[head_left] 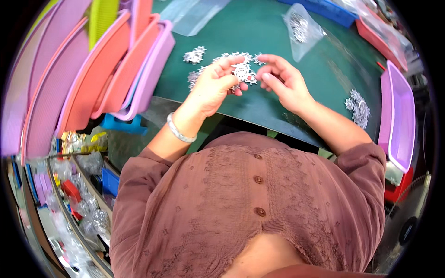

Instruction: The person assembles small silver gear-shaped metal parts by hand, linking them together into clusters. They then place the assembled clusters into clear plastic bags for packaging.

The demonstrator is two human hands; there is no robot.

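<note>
My left hand [211, 88] is closed around a small silver, ship's-wheel-shaped metal piece [241, 72], pinched between thumb and fingers above the near edge of the green table. More of the same metal seems to sit under it, with a small red spot showing. To its right, my right hand [288, 85] is held with thumb and fingers curved apart, its fingertips close to the held piece. A pile of similar silver pieces [192, 79] lies behind and beside my left hand, partly hidden by it. A smaller cluster [194, 55] rests a little farther left.
Stacked purple, pink and green plastic bins [111, 60] rise at the left. On the green table [320, 92] lie a clear bag of silver pieces [299, 30] and another cluster [357, 109] at right. A purple bin [399, 116] stands on the right edge. Shelves with bagged items are lower left.
</note>
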